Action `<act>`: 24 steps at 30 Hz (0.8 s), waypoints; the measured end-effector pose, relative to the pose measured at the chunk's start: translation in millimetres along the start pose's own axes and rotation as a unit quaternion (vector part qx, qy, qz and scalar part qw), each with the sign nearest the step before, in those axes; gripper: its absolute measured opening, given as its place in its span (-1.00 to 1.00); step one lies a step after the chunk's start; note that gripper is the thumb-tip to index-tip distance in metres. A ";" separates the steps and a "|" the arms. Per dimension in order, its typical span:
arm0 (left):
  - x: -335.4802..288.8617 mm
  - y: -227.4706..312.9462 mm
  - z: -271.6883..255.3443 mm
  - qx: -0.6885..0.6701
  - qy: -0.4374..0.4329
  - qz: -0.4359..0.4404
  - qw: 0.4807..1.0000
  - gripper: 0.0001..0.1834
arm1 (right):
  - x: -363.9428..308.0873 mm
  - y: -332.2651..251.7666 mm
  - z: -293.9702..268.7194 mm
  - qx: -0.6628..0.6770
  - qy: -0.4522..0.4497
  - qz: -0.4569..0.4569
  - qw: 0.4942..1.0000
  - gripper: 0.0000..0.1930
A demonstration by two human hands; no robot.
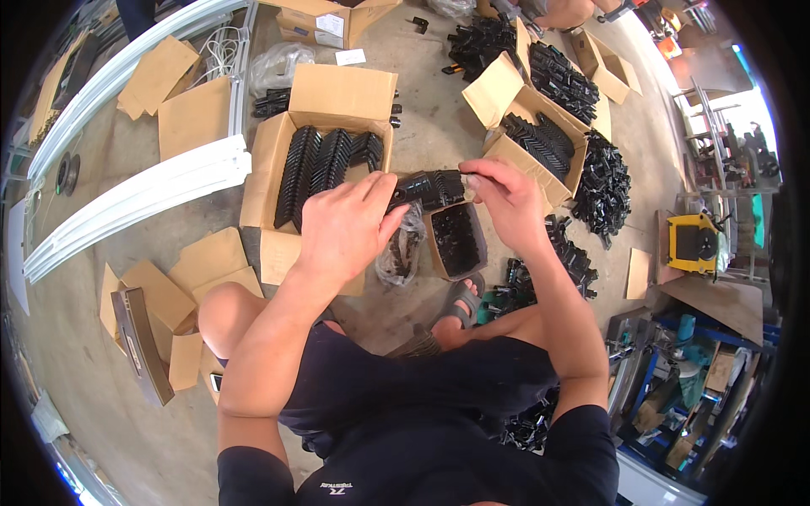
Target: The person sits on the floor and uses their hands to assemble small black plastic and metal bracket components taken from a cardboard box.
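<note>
My left hand [344, 226] grips the left end of a glossy black plastic part [432, 190], held level in front of me. At its right end, the thumb and fingers of my right hand [513, 201] are closed on it; a small pale bit shows there, too small to name. Just below the part lie a clear plastic bag [400, 253] with small dark pieces and an open box [433, 253] of small black pieces. Beyond my left hand, an open cardboard box [259, 173] holds black parts stacked in neat rows.
Another open carton [557, 196] with black parts stands to the right, beside a heap of loose ones [601, 190]. White metal profiles [143, 207] lie at the left, near flattened cardboard [215, 261]. A yellow machine [693, 243] stands far right. Someone's bare leg [565, 12] shows at the top.
</note>
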State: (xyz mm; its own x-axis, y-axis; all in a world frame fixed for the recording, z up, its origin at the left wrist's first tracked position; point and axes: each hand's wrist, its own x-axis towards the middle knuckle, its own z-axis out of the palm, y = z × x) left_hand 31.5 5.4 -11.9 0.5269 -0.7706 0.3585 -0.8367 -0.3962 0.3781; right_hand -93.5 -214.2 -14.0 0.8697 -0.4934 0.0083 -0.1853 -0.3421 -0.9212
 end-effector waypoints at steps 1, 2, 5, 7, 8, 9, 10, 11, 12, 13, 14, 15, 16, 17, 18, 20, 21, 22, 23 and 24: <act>-0.9 2.6 1.8 -0.003 0.005 0.007 1.000 -0.64 | -9.4 -12.3 -1.9 0.016 0.005 -0.027 0.999 -0.83; -1.9 4.9 3.5 -0.004 0.009 0.013 1.000 -0.64 | -16.7 -20.9 -1.6 0.032 0.009 -0.055 0.998 -0.84; -5.2 11.3 5.9 0.001 -0.004 0.017 1.000 -0.63 | -36.1 -31.6 17.4 0.128 0.022 -0.032 0.991 -0.83; -6.2 15.2 6.5 0.003 -0.004 0.016 1.000 -0.61 | -32.9 -29.2 20.3 0.023 0.002 -0.154 0.988 -0.82; -8.9 16.4 8.6 0.002 0.000 0.018 1.000 -0.61 | -33.2 -29.8 21.8 -0.036 0.003 -0.206 0.978 -0.82; -10.6 17.7 10.2 0.002 0.004 0.020 1.000 -0.60 | -33.0 -30.3 23.1 -0.095 0.003 -0.258 0.962 -0.82; -10.9 19.2 11.3 0.001 0.008 0.020 1.000 -0.60 | -31.1 -24.6 26.2 -0.089 0.008 -0.279 0.956 -0.81; -10.6 21.1 12.6 0.001 0.011 0.020 1.000 -0.60 | -29.4 -21.3 27.6 -0.099 0.009 -0.293 0.951 -0.81; -10.3 22.6 13.6 0.001 0.014 0.021 1.000 -0.60 | -28.0 -18.2 28.9 -0.109 0.011 -0.307 0.945 -0.81; -9.7 23.7 14.1 0.002 0.011 0.020 1.000 -0.60 | -27.0 -15.7 30.2 -0.119 0.012 -0.321 0.940 -0.81; -8.9 24.6 14.5 0.004 0.009 0.020 1.000 -0.60 | -26.3 -13.2 31.8 -0.132 0.012 -0.327 0.936 -0.79; -8.7 25.3 15.3 0.003 0.006 0.019 1.000 -0.61 | -26.2 -10.7 33.2 -0.147 0.010 -0.332 0.932 -0.78; -8.5 25.7 15.9 0.004 0.007 0.021 1.000 -0.61 | -26.1 -9.3 34.2 -0.162 0.009 -0.336 0.928 -0.76; -8.3 25.8 16.4 0.004 0.008 0.023 1.000 -0.61 | -25.8 -9.0 35.0 -0.176 0.008 -0.347 0.921 -0.74; -8.7 25.6 17.1 0.005 0.009 0.024 1.000 -0.61 | -25.4 -8.4 36.2 -0.190 0.005 -0.358 0.914 -0.73; -9.0 24.6 17.7 0.012 -0.006 0.021 1.000 -0.62 | -24.9 -6.6 37.6 -0.218 -0.001 -0.374 0.902 -0.70; -9.0 24.3 17.9 0.015 -0.013 0.020 1.000 -0.62 | -24.6 -5.7 38.0 -0.231 -0.005 -0.378 0.896 -0.69; -9.0 24.3 18.3 0.015 -0.010 0.019 1.000 -0.62 | -24.4 -5.4 38.4 -0.245 -0.010 -0.383 0.891 -0.68; -9.0 24.6 18.9 0.016 -0.006 0.017 1.000 -0.62 | -24.5 -6.0 39.0 -0.255 -0.011 -0.385 0.887 -0.69; -9.3 24.8 19.2 0.017 -0.003 0.015 1.000 -0.62 | -24.9 -7.1 39.8 -0.265 -0.013 -0.387 0.883 -0.69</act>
State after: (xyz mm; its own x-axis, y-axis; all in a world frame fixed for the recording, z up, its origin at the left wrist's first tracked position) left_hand 3.0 -6.9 -22.3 0.4999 -0.7860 0.3637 -0.8573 -0.3891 0.3372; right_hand -95.7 -167.6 -23.1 0.8387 0.0675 0.5403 0.2862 -0.8988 -0.3319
